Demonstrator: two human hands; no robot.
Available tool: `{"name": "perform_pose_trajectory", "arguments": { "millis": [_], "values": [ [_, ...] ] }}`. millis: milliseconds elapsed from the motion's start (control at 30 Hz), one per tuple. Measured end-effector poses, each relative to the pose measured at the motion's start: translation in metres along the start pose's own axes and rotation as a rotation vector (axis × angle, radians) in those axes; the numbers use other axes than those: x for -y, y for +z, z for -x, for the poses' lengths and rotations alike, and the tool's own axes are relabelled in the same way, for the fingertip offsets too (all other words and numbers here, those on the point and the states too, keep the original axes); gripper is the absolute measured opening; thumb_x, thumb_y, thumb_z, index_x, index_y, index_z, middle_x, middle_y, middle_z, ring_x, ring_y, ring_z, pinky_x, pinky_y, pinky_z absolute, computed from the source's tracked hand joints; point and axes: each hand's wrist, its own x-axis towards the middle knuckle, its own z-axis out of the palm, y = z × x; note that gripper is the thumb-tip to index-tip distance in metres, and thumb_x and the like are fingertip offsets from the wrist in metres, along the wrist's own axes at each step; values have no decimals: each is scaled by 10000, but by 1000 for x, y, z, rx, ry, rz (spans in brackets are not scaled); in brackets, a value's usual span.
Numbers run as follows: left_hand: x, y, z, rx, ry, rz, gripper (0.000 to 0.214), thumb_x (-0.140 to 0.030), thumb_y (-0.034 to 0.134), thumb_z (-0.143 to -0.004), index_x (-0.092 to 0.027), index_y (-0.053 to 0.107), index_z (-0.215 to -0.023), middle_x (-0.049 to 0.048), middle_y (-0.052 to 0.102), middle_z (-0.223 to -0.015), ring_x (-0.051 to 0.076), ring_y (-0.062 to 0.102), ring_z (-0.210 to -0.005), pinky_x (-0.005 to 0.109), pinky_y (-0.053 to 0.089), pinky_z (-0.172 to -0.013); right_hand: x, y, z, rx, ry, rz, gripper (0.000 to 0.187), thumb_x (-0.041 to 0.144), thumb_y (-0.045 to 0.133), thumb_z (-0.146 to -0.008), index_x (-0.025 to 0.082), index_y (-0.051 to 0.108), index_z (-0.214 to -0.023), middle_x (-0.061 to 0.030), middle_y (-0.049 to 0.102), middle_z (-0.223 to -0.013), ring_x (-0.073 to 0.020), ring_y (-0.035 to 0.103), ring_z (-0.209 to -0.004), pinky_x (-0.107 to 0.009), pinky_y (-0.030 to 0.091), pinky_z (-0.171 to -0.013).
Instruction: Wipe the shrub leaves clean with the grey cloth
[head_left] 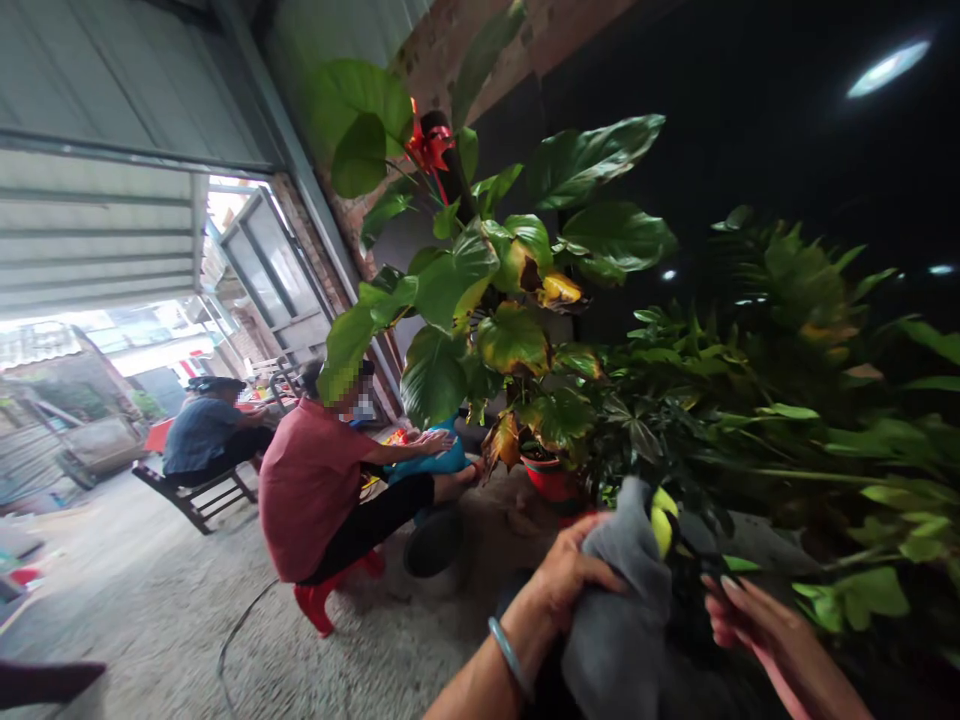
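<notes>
Left hand (570,572) gripped gray cloth (619,630) just before foliage (742,400); right hand (761,615) curled near cloth's right edge, hold unclear. Foliage crowded rightward; concrete floor (172,590) lay open far left.

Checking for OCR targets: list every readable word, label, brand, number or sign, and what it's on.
No readable text anywhere.
Gray cloth in the left hand: no lettering visible.
Red pot: none visible.
Red ribbon: none visible.
Background items: too small or blurred to tell.
</notes>
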Motion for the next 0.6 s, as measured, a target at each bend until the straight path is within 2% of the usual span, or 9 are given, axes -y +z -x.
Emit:
{"name": "perform_pose_trajectory", "arguments": {
  "millis": [100,167,233,300,367,433,500,600],
  "values": [
    [-42,4,-11,10,206,100,594,-159,793,-436,-199,699,-1022,11,719,-822,176,634,-711,295,519,-700,1,3,1,-21,-4,10,537,570,903,-159,224,767,-547,-51,701,-519,-170,600,-476,-263,505,-447],
    [-55,9,-26,-52,271,143,584,-161,785,-441,-192,676,-1014,-7,698,-782,159,618,-674,288,516,-691,0,5,0,-2,-26,13,514,560,906,-184,219,766,-543,-57,698,-517,-174,597,-477,-272,501,-446],
    [-49,14,-38,-126,243,121,598,-168,789,-421,-192,667,-1007,-18,680,-748,150,598,-653,285,503,-675,-2,6,0,18,-41,18,491,557,904,-223,215,768,-548,-63,700,-524,-183,599,-482,-284,503,-456],
    [-29,15,-39,-150,114,19,619,-166,801,-382,-204,679,-987,-15,677,-734,164,591,-663,300,489,-665,-3,4,-1,23,-56,34,463,553,897,-247,217,759,-535,-63,694,-520,-189,595,-479,-297,506,-468],
    [-9,10,-29,-87,-66,-122,643,-148,824,-328,-223,706,-955,-15,674,-721,185,591,-681,323,480,-659,-3,1,-2,50,-100,74,414,552,878,-289,224,725,-489,-49,668,-493,-181,566,-460,-300,493,-461],
    [-2,2,-14,9,-176,-215,657,-134,842,-294,-241,730,-932,-23,677,-737,190,591,-705,321,476,-661,-4,-4,-4,68,-144,106,372,534,862,-322,233,688,-455,-26,635,-468,-174,542,-450,-299,481,-449],
    [-13,-3,-3,72,-131,-196,651,-143,846,-325,-253,741,-958,-26,690,-775,179,589,-727,300,478,-672,-4,-8,-6,46,-137,84,339,501,865,-336,241,697,-474,-17,649,-489,-181,566,-470,-301,497,-466],
    [-46,2,-9,107,105,-34,637,-155,821,-398,-243,731,-1023,-13,699,-820,177,594,-750,299,489,-715,-5,-9,-7,-10,-62,0,364,462,900,-303,243,752,-553,-31,715,-562,-196,622,-513,-300,526,-489]
  ]
}}
